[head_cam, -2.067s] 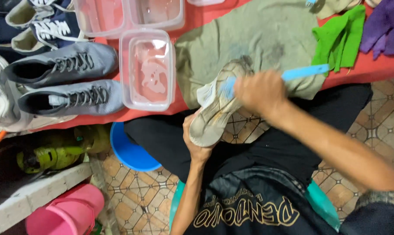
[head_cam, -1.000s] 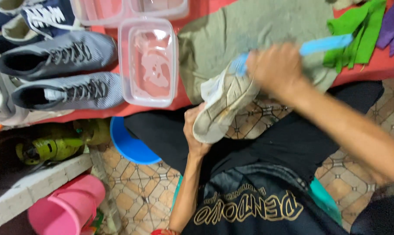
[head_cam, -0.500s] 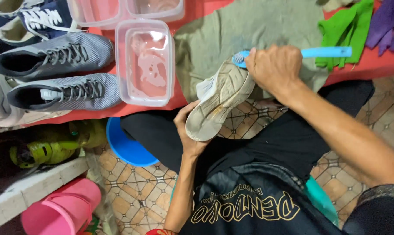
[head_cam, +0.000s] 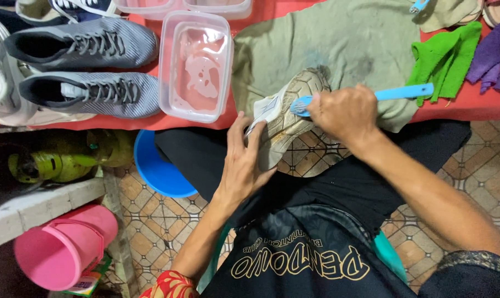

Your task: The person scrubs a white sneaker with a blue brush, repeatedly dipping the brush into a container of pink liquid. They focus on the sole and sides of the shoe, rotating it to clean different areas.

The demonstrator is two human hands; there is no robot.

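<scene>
A low table with a red cover (head_cam: 470,107) runs across the far side, above a patterned tile floor (head_cam: 167,221). An olive cloth (head_cam: 338,38) is spread over the cover at the middle. The left hand (head_cam: 241,165) wraps its fingers around the near end of a worn pale shoe (head_cam: 285,113), which is turned sole up, its far end resting on the near edge of the cloth. The right hand (head_cam: 338,113) is clenched around a blue brush (head_cam: 396,92), with the bristle head pressed to the sole at the shoe's right side and the handle pointing right. Just left of the cloth sits a clear plastic tub (head_cam: 196,66) with cloudy water in it. Further left a pair of grey laced shoes (head_cam: 90,88) lies side by side. A green rag (head_cam: 445,55) and a purple rag (head_cam: 495,52) lie at the far right. On the floor to the near left are a blue basin (head_cam: 159,171) and a pink bucket (head_cam: 59,251) on its side.
</scene>
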